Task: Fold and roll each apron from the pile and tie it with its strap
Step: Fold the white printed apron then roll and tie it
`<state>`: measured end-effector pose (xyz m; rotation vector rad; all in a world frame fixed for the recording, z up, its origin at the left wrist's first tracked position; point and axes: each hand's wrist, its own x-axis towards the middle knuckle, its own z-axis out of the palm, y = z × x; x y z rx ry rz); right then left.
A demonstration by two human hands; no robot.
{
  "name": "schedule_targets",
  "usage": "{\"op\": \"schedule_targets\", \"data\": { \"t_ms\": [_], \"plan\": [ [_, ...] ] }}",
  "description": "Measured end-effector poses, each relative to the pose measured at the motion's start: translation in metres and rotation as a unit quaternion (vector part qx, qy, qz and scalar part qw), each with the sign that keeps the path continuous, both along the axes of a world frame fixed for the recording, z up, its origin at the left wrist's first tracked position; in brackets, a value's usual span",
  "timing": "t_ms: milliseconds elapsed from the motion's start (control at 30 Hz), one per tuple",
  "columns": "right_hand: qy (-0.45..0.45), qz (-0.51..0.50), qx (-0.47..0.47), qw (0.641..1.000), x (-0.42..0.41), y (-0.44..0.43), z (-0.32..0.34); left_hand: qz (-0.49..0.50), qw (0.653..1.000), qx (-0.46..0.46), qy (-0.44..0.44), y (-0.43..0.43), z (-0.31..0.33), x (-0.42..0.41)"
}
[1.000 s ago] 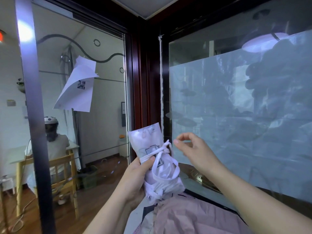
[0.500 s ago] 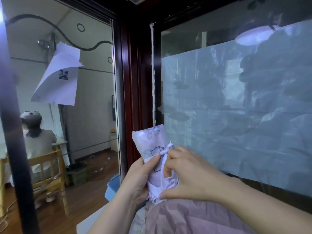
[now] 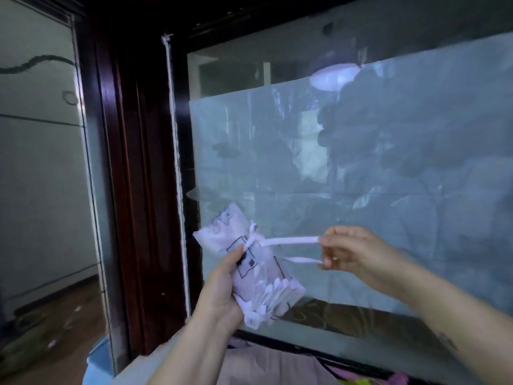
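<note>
White printed cloth, wound into a short fat roll, is the apron (image 3: 258, 270) being tied; it is held in the air in front of the frosted window pane (image 3: 374, 176), above the pinkish fabric of the pile (image 3: 277, 365) at the near edge. The roll's long axis tilts from upper left and farther away down to lower right and nearer, its scalloped layered end pointing down. The left hand (image 3: 219, 295) grips the roll from the left side, fingers wrapped behind and thumb pressed on the front just below the knot (image 3: 253, 238). From that knot the strap (image 3: 291, 240) runs out to the right in two taut lines, roughly across the roll's axis. The right hand (image 3: 358, 257), well to the right of the roll, pinches both lines between thumb and fingertips. So the roll lies left of the pulling hand, and the left hand is the one on it; tightening would seem to turn on pulling rightward against that grip.
</note>
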<state>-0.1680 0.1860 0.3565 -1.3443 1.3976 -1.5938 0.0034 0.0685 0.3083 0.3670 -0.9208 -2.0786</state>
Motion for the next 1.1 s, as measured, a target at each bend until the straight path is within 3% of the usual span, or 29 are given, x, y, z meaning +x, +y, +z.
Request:
{"op": "schedule_targets", "data": {
  "t_ms": [100,267,400,433,533,600,667,833,933,1100],
  "plan": [
    [-0.007,-0.054,0.002,0.999,-0.038,0.014,0.009,-0.056,0.998,-0.015,0.024,0.000,0.006,-0.044],
    [0.066,-0.166,-0.008,0.984,-0.079,0.040,0.034,-0.145,0.987,-0.042,0.057,0.005,0.011,-0.106],
    [0.274,-0.341,0.021,0.899,-0.109,0.056,0.067,-0.210,0.973,-0.071,0.058,0.009,0.017,-0.155],
    [0.261,-0.355,0.018,0.898,-0.114,0.061,0.074,-0.234,0.968,-0.077,0.054,0.011,0.018,-0.169],
    [0.097,-0.343,-0.022,0.934,-0.117,0.068,0.089,-0.269,0.957,-0.095,0.043,0.018,0.023,-0.198],
    [0.015,-0.362,-0.089,0.928,-0.124,0.074,0.089,-0.313,0.945,-0.089,0.044,0.025,0.024,-0.222],
    [0.007,-0.401,-0.136,0.906,-0.127,0.085,0.086,-0.353,0.931,-0.080,0.050,0.036,0.026,-0.241],
    [0.195,-0.526,-0.126,0.818,-0.115,0.137,0.087,-0.473,0.877,-0.073,0.031,0.084,0.029,-0.271],
    [0.244,-0.574,-0.114,0.773,-0.101,0.183,0.101,-0.493,0.864,-0.077,0.062,0.124,0.037,-0.284],
    [0.281,-0.661,-0.079,0.691,-0.088,0.260,0.125,-0.467,0.844,-0.248,0.094,0.193,0.062,-0.295]
  ]
}}
